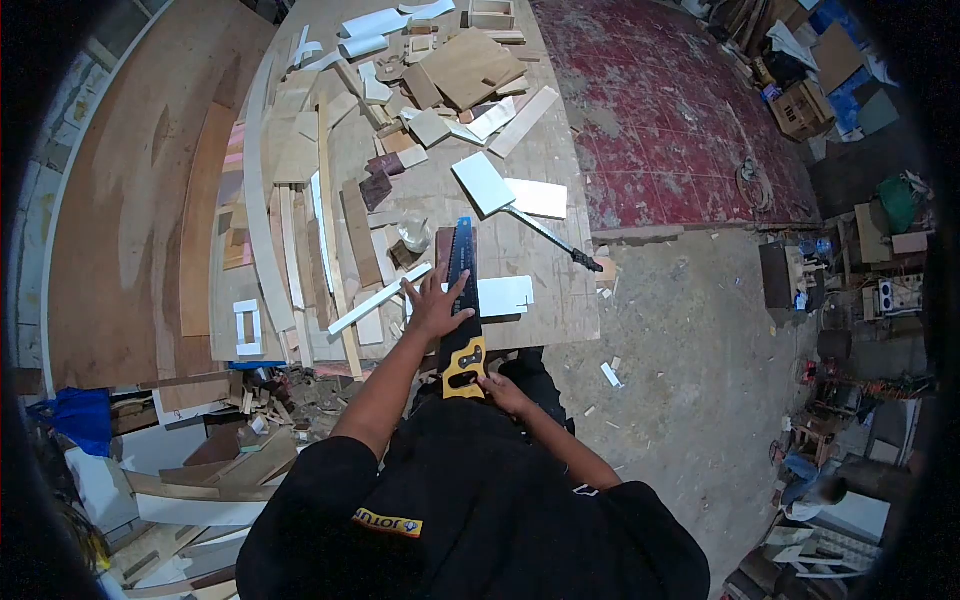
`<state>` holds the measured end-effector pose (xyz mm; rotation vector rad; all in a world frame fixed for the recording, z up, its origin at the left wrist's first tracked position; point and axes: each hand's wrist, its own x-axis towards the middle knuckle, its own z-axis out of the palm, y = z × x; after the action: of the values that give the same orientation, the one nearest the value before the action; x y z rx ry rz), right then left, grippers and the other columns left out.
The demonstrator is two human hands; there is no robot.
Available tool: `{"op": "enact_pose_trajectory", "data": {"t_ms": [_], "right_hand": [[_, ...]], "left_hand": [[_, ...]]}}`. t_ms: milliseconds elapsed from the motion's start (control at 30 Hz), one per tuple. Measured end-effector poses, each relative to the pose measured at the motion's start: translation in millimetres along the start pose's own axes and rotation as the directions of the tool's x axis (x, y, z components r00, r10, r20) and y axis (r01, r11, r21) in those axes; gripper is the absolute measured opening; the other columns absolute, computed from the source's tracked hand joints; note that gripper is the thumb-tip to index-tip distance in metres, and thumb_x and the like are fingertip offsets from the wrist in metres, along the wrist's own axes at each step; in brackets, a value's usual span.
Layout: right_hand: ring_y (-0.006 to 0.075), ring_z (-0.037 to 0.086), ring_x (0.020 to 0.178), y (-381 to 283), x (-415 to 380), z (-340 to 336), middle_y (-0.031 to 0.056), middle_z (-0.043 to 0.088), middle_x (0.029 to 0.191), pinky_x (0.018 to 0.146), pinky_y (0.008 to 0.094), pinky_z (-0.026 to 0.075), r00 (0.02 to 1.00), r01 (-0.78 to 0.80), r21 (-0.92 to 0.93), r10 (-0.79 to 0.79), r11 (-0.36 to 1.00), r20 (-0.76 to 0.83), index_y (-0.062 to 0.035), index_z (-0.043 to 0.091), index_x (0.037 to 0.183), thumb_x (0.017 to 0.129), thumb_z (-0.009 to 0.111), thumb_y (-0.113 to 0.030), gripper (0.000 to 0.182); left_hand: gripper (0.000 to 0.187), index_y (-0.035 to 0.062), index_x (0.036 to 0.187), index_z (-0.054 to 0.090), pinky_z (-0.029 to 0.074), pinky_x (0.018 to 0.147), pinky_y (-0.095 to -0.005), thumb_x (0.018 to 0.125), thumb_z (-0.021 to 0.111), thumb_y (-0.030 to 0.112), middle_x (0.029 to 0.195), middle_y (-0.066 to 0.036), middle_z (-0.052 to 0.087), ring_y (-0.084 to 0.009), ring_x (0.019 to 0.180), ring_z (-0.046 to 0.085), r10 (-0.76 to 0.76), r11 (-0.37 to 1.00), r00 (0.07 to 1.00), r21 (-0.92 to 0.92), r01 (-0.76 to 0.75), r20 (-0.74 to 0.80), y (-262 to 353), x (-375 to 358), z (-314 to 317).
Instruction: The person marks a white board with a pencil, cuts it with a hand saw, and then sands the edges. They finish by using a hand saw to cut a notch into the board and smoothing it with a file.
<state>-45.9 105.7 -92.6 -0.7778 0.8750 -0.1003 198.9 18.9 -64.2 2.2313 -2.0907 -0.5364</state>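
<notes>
A hand saw [461,270] with a blue blade and a yellow-and-black handle [465,362] lies along the workbench [545,290], its handle at the near edge. My left hand [436,303] rests flat, fingers spread, on the blade and on the white board [505,296] under it. My right hand [503,391] sits at the near end of the saw handle, just below the bench edge; whether it grips the handle is hard to tell. A dark wood piece [445,245] lies beside the blade.
Offcuts, strips and boards [300,200] crowd the left and far parts of the bench. A white panel [483,183] and a long thin tool [550,238] lie beyond the saw. Red patterned floor [680,110] and dusty ground [690,370] lie right; clutter and scrap surround.
</notes>
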Motion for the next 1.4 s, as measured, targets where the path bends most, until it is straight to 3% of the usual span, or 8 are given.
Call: {"op": "enact_pose_trajectory", "data": {"t_ms": [133,233,467,533,867,1033,1133,1400], "right_hand": [[0.0098,0.057,0.091,-1.4,-2.4,1.3,0.0002,0.063,0.105,0.078,0.0267,0.047,0.999,-0.004,-0.037,0.002,0.999,-0.044,-0.0073,0.061,0.118,0.106,0.050,-0.040,0.036],[0.0125,0.056,0.094,0.0,-0.9,-7.4,0.0057,0.064,0.106,0.086,0.0293,0.046,0.994,-0.007,-0.193,-0.014,0.981,-0.107,-0.0040,0.060,0.122,0.106,0.048,-0.042,0.043],[0.0137,0.058,0.088,3.5,1.6,-20.1,0.0047,0.065,0.097,0.082,0.0311,0.048,0.966,-0.048,-0.139,0.011,0.989,-0.257,-0.0009,0.063,0.118,0.101,0.058,-0.040,0.043],[0.0065,0.054,0.075,19.2,16.1,-21.5,-0.0033,0.062,0.087,0.067,0.0239,0.045,0.966,0.189,-0.249,-0.225,0.950,-0.127,-0.0065,0.066,0.109,0.096,0.069,-0.029,0.026],[0.0055,0.055,0.081,-7.8,-1.1,-7.4,-0.0040,0.065,0.091,0.073,0.0243,0.047,0.991,0.112,-0.251,-0.125,0.961,-0.039,-0.0030,0.068,0.110,0.093,0.074,-0.024,0.027],[0.0118,0.061,0.092,-5.0,1.0,-10.2,0.0042,0.070,0.103,0.086,0.0293,0.050,0.992,0.099,-0.339,-0.120,0.936,-0.043,-0.0005,0.066,0.118,0.092,0.075,-0.028,0.039],[0.0064,0.057,0.085,-8.1,-1.4,-5.0,-0.0027,0.066,0.094,0.077,0.0250,0.048,0.989,0.112,-0.276,-0.135,0.954,-0.065,-0.0029,0.069,0.109,0.093,0.075,-0.025,0.028],[0.0070,0.057,0.087,-10.8,-2.9,-5.7,-0.0022,0.067,0.097,0.081,0.0262,0.048,0.989,0.129,-0.256,-0.142,0.958,-0.033,-0.0029,0.069,0.114,0.093,0.074,-0.025,0.031]], "left_hand": [[0.085,0.0366,0.157,0.027,0.000,0.103,-0.0848,0.085,0.063,0.064,0.163,-0.020,0.017,-0.0409,0.150,0.016,0.003,1.000,1.000,-0.004,-0.003,0.003,0.5,-0.3,-1.4],[0.085,0.0367,0.157,0.026,0.000,0.104,-0.0845,0.085,0.062,0.065,0.163,-0.020,0.017,-0.0416,0.150,0.017,-0.005,1.000,1.000,-0.019,0.005,0.023,1.5,-1.1,-5.4],[0.084,0.0368,0.158,0.025,-0.001,0.105,-0.0834,0.086,0.060,0.065,0.163,-0.019,0.018,-0.0419,0.150,0.017,-0.014,1.000,0.999,0.005,0.014,0.046,3.6,-0.2,-7.8],[0.084,0.0374,0.158,0.025,-0.001,0.104,-0.0837,0.087,0.060,0.065,0.163,-0.019,0.018,-0.0412,0.149,0.017,-0.013,1.000,0.999,0.015,0.012,0.043,3.7,-0.2,-8.9],[0.083,0.0388,0.158,0.024,-0.001,0.103,-0.0843,0.087,0.059,0.065,0.162,-0.020,0.018,-0.0414,0.148,0.017,0.006,1.000,1.000,0.005,-0.006,0.027,-0.2,-0.5,-3.7],[0.083,0.0388,0.157,0.025,-0.001,0.103,-0.0846,0.087,0.059,0.066,0.163,-0.019,0.016,-0.0422,0.148,0.019,0.012,1.000,1.000,-0.002,-0.012,0.023,-0.6,-0.1,-3.3],[0.083,0.0392,0.157,0.025,0.000,0.103,-0.0845,0.087,0.059,0.066,0.163,-0.019,0.016,-0.0421,0.148,0.019,0.006,1.000,1.000,-0.002,-0.006,0.027,-0.3,-0.1,-3.4],[0.083,0.0399,0.157,0.026,0.001,0.104,-0.0844,0.086,0.060,0.065,0.164,-0.019,0.015,-0.0416,0.148,0.020,-0.001,1.000,1.000,0.006,0.001,0.028,0.8,-0.2,-4.8]]}}
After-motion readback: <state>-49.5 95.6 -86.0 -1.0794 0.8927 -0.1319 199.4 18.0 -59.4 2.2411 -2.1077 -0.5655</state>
